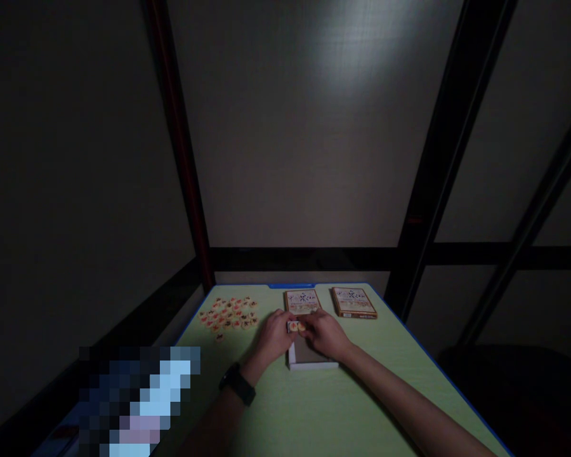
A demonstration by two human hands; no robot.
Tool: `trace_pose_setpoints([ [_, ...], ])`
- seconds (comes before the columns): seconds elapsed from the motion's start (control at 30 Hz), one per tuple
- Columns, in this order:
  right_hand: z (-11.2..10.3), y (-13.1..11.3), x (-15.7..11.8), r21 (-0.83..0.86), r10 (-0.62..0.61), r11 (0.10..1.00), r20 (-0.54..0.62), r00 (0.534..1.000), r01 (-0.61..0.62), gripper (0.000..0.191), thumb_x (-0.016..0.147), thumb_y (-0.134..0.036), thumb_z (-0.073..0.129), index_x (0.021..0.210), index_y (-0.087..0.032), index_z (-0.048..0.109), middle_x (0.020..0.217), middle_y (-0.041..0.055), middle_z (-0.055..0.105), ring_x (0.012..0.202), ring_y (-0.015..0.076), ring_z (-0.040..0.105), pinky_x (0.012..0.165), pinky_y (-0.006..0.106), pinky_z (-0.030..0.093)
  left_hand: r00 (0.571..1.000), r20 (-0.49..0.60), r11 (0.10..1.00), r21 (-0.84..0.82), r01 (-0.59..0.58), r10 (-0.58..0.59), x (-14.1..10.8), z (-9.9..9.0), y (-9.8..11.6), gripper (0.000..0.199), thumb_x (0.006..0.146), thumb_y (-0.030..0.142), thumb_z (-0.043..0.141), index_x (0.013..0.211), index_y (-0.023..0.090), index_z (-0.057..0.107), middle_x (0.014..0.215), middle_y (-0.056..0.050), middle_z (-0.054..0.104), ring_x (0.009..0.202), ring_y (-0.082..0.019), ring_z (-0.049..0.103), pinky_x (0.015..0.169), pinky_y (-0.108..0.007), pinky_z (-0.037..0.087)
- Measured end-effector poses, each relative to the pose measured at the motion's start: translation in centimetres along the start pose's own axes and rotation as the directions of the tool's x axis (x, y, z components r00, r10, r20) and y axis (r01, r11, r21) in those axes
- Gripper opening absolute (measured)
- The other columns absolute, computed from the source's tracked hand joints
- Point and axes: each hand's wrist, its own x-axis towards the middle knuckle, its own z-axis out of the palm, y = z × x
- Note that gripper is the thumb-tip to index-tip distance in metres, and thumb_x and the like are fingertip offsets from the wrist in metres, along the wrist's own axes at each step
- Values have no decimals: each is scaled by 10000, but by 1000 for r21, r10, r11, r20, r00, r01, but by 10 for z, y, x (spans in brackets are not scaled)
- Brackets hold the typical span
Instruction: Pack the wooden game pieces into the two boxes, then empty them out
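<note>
Both hands meet over an open box tray (314,366) with white edges and a brown inside. My left hand (276,331), with a dark watch on the wrist, is closed at the tray's far left, its fingers against a round xiangqi piece (293,326) with a red character. From the other side, my right hand (332,336) pinches a second round xiangqi piece (301,327) beside the first. Fingers partly cover both pieces. Just beyond the hands lies a printed box lid (303,300), its near part hidden.
Many loose xiangqi pieces (229,313) with red and black characters are spread at the table's left. A matching printed box (354,302) lies at the back right. The green table (285,419) has a blue edge. Low at the left is a pixelated patch.
</note>
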Motion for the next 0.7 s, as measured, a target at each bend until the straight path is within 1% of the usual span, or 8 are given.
trace_pose_setpoints([
  [0.13, 1, 2, 0, 14, -3, 1000, -9, 1000, 3, 399, 816, -179, 585, 1202, -201, 683, 998, 86, 734, 973, 226, 605, 863, 286, 426, 1000, -12, 1000, -7, -3, 3, 0, 0, 0, 224, 759, 121, 640, 965, 188, 696, 961, -50, 662, 933, -188, 617, 846, -283, 471],
  [0.3, -1, 1, 0, 15, 14, 1000, -5, 1000, -14, 399, 815, -184, 581, 1199, -214, 688, 995, 79, 738, 974, 228, 606, 856, 282, 432, 1000, 3, 1000, 0, 10, -10, -1, -2, 1, 210, 760, 127, 635, 951, 192, 694, 950, -47, 655, 908, -185, 618, 825, -279, 471],
  [0.53, -1, 1, -2, 32, 20, 999, -16, 1000, -19, 395, 821, -195, 579, 1199, -239, 686, 1008, 68, 737, 988, 223, 608, 852, 277, 437, 999, -14, 999, -29, 32, -33, -2, -4, 3, 253, 701, 94, 671, 931, 198, 682, 947, -31, 644, 882, -175, 617, 816, -277, 474],
  [0.7, 2, 3, -1, 44, 38, 998, -23, 999, -37, 377, 829, -211, 581, 1188, -240, 691, 1006, 70, 734, 988, 221, 611, 846, 277, 441, 998, -18, 997, -46, 60, -61, -2, -7, 6, 259, 697, 84, 674, 936, 185, 677, 962, -39, 636, 918, -178, 610, 862, -288, 473],
])
